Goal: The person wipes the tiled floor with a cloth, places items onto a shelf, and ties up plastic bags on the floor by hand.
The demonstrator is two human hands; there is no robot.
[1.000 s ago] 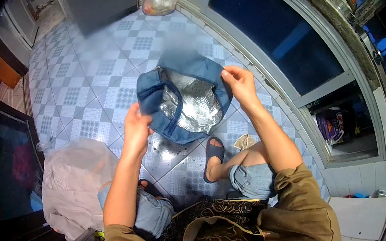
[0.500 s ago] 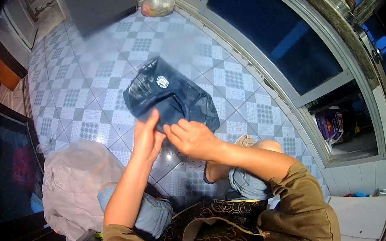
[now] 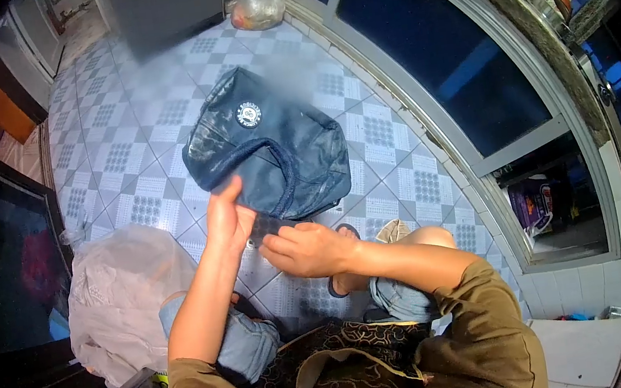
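1. On the dark blue bag (image 3: 303, 137) before you, a round white badge (image 3: 249, 115) carried curved lettering that looked like "DELICIOUS"; its other words were too small for you to read.
2. Low on your left, a yellow-green label (image 3: 161, 380) bore dark print, too small to read.

Blue-and-white patterned tile floor (image 3: 121, 171), lit brightly in the middle, with dark areas around the edges. Along the right runs a pale-framed window (image 3: 444, 53) with dark blue panes above a low white-tiled wall (image 3: 570, 286). A gray cabinet-like panel (image 3: 168, 10) stands at the far end; an orange-brown wooden surface (image 3: 5, 103) is at left.
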